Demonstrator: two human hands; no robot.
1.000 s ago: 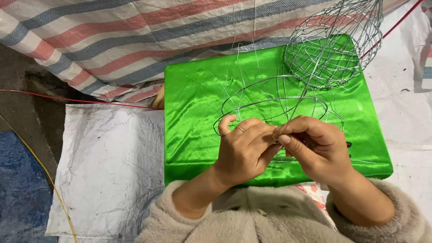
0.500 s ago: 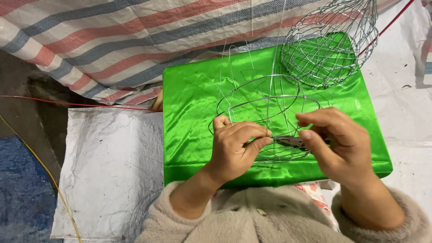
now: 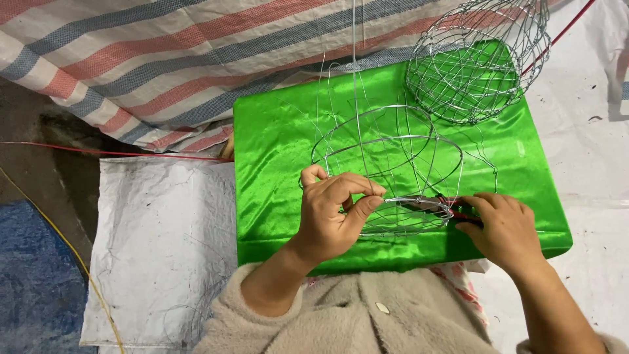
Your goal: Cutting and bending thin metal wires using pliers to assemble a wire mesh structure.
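Over the green cloth [image 3: 282, 164], the left hand [image 3: 331, 213] pinches a half-built wire frame [image 3: 386, 167] at its near rim, while the right hand [image 3: 504, 226] is closed on pliers [image 3: 429, 204] — mostly hidden. Bare cloth lies left; a finished wire basket [image 3: 478, 62] crowds the far right corner, cut off above.

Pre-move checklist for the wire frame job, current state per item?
1. Left hand pinching the unfinished wire frame at its lower ring: ok.
2. Right hand on the pliers, red grips partly covered: ok.
3. Plier tips at the wrapped wire joint: ok; whether they clamp it: cannot tell.
4. Frame over the green cloth: ok.
5. Finished wire basket apart from the frame: ok.
6. Loose wire ends tucked in: cannot tell.
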